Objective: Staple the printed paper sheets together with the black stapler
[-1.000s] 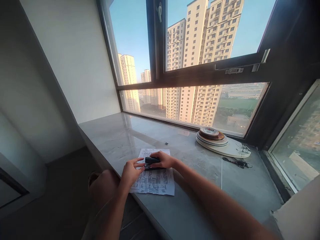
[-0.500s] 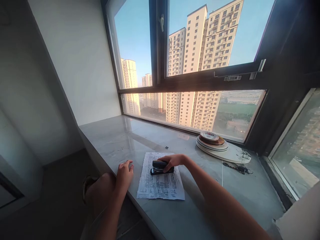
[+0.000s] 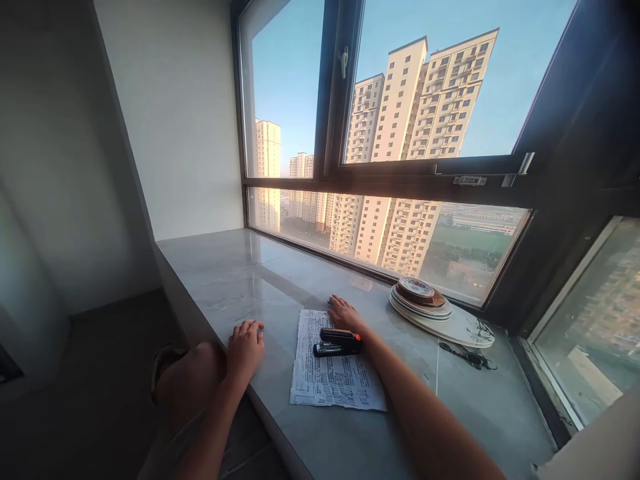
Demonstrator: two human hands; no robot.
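A black stapler (image 3: 337,342) with an orange end lies on printed paper sheets (image 3: 333,377) on the grey marble sill (image 3: 240,273). My right hand (image 3: 343,313) rests just beyond the stapler at the paper's far edge, fingers stretched forward towards a small dark bit on the sill, which they now cover. It holds nothing. My left hand (image 3: 245,345) rests on the sill left of the paper, fingers curled loosely on the stone, nothing visible in it.
A stack of decorated plates (image 3: 424,299) on a white board stands at the right by the window. Dark scissors (image 3: 469,357) lie in front of it. My knee (image 3: 193,373) is below the sill's front edge. Window frames close off the back and right.
My right hand has let go of the stapler and reached forward past it. My left hand left the paper and now rests on the sill to its left. The camera has shifted.
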